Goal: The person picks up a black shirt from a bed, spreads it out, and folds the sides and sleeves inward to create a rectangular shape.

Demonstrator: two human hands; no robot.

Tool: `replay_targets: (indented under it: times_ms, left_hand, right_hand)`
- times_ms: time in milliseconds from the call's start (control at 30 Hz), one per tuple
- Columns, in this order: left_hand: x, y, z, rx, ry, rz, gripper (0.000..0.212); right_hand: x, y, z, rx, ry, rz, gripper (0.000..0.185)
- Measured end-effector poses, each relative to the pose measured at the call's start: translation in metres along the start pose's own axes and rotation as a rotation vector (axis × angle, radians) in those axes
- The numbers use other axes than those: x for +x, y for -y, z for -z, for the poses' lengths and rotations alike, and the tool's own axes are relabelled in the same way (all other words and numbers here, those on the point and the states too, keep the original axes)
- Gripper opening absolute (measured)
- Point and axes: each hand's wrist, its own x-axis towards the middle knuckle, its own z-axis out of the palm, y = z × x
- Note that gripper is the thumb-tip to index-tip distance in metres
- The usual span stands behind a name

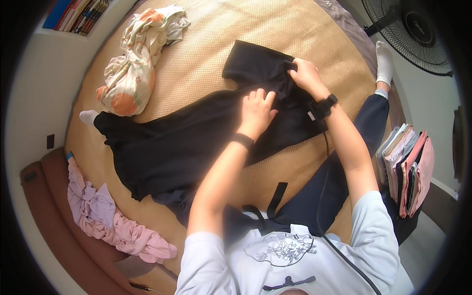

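A black short-sleeved garment [184,136], a long top or dress, lies spread across the woven mat before me. My right hand [306,76] pinches its fabric near the base of the far sleeve [252,61]. Just left of it, my left hand [256,112] rests palm down on the garment's upper part, fingers apart and slightly bent. A small bunched fold of cloth runs between the two hands. The near sleeve lies partly under my right wrist, beside a pale tag-like patch [311,116]. The garment's hem reaches over my left foot.
A knotted cream and orange cloth bundle [129,81] lies at the far left of the mat [206,44]. Purple and pink clothes [121,230] lie near the brown headboard [55,206]. Folded clothes [407,166] stand at right, below an electric fan [416,27]. A black cable [322,191] crosses my leg.
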Motion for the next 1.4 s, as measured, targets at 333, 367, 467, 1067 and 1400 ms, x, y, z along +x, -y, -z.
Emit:
replay_targets:
  times_ms: [333, 367, 467, 1067, 1400]
  left_hand:
    - [-0.004, 0.007, 0.006, -0.158, -0.187, -0.058, 0.050]
    - [-0.004, 0.009, 0.006, -0.156, -0.188, -0.055, 0.050]
    - [-0.001, 0.019, -0.008, -0.262, -0.203, 0.186, 0.046]
    - [0.030, 0.118, -0.003, -0.692, -0.171, 0.883, 0.039]
    - [0.047, 0.097, 0.011, -0.639, -0.484, 0.719, 0.021]
  right_hand:
    - [0.003, -0.009, 0.031, 0.843, 0.220, 0.107, 0.012]
    - [0.002, -0.010, 0.034, 0.844, 0.222, 0.111, 0.012]
    - [0.000, -0.010, 0.041, 0.864, 0.246, 0.107, 0.011]
    - [0.080, 0.060, -0.027, 0.111, -0.006, 0.160, 0.033]
    - [0.088, 0.071, -0.060, 0.280, -0.285, 0.047, 0.011]
